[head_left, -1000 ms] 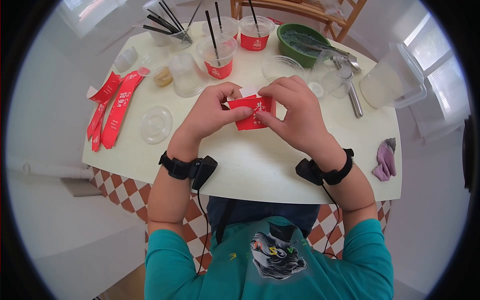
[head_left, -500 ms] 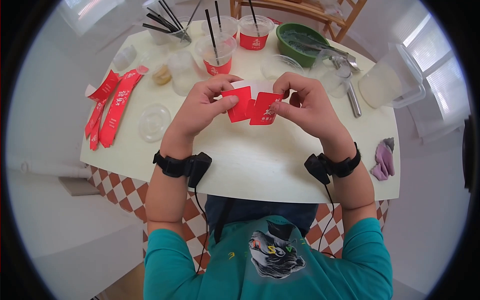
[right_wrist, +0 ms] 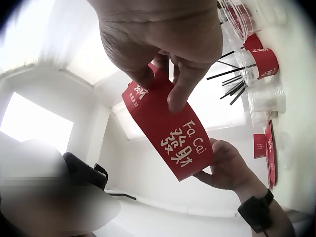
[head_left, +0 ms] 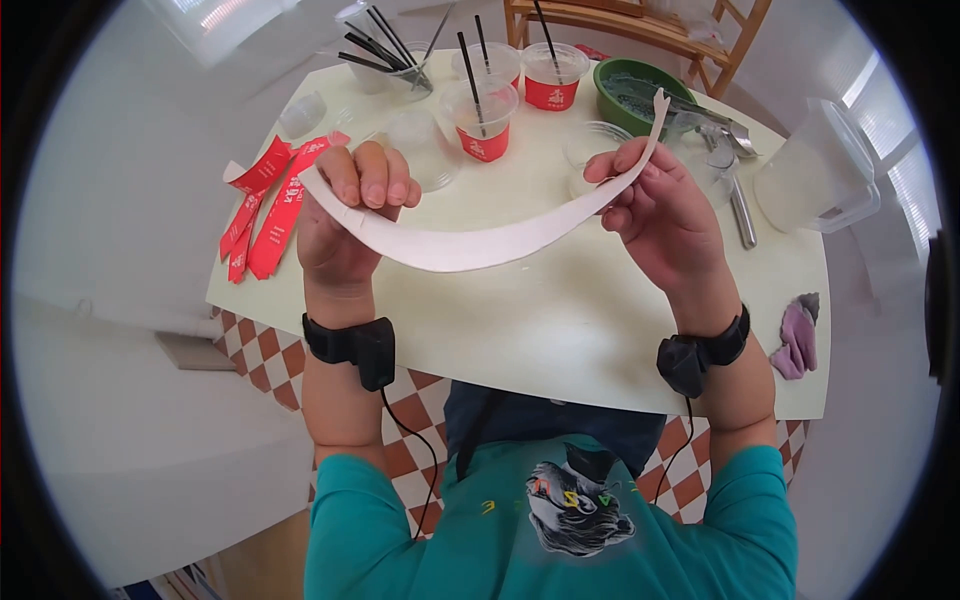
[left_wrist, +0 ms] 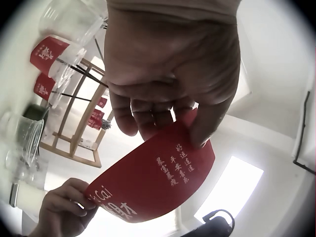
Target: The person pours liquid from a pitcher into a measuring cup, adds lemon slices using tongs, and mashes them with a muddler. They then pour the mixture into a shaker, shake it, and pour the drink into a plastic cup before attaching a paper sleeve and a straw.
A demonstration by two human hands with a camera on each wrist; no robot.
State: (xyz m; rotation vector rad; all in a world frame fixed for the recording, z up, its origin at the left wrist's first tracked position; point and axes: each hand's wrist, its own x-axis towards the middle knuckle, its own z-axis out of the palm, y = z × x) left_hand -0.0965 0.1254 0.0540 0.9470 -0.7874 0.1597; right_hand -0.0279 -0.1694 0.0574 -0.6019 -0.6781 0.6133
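Note:
A paper cup sleeve [head_left: 470,248] is stretched between both hands as a sagging curved strip above the table, its white inner face toward the head view. My left hand [head_left: 345,235] pinches the left end, fingers over the upper edge. At the other end, my right hand [head_left: 670,220] pinches the strip, and its notched tip sticks up past the fingers. Both wrist views show the sleeve's red outer side [left_wrist: 158,173] with white lettering. In the left wrist view the left thumb presses the red face.
Flat red sleeves [head_left: 275,225] lie at the table's left. Toward the back stand sleeved cups [head_left: 485,145] with black straws, a straw container [head_left: 408,85] and a green bowl [head_left: 610,100]. A clear pitcher [head_left: 815,180] and purple cloth [head_left: 797,338] are on the right.
The sleeve has gone from a small loop, red side showing, to a long opened strip with white facing the head view. Both hands have moved apart. The head view has shifted slightly.

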